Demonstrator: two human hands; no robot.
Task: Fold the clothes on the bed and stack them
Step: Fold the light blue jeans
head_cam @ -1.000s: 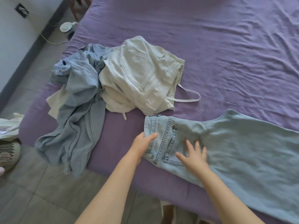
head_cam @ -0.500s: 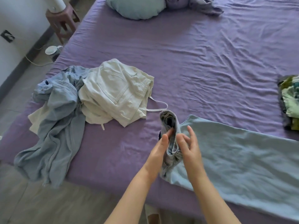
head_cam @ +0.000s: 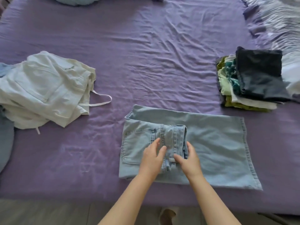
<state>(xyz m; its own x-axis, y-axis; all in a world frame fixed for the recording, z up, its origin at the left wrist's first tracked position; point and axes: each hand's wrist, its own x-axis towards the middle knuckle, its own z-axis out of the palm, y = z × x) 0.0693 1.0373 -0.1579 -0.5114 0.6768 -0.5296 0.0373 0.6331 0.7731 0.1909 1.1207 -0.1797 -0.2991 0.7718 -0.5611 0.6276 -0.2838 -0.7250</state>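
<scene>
Light blue jeans (head_cam: pixel 211 143) lie on the purple bed (head_cam: pixel 146 62) near its front edge, their waist end folded over onto the legs. My left hand (head_cam: pixel 151 158) rests on the folded waist part beside the back pocket, fingers fairly straight. My right hand (head_cam: pixel 189 159) holds the folded waistband edge, fingers curved round it and thumb on top. A crumpled white garment (head_cam: pixel 43 90) with a strap lies at the left. A stack of folded clothes (head_cam: pixel 253 82), dark piece on top, sits at the right.
A blue-grey garment (head_cam: pixel 4 140) shows at the far left edge. A blue pillow (head_cam: pixel 76 0) lies at the top. A striped blanket (head_cam: pixel 279 21) fills the top right corner. Floor (head_cam: pixel 48 213) runs along the bed's front edge.
The waist end, held raised between both hands half a second ago, now lies folded to the right on the legs. My view has swung right, bringing the folded stack into sight.
</scene>
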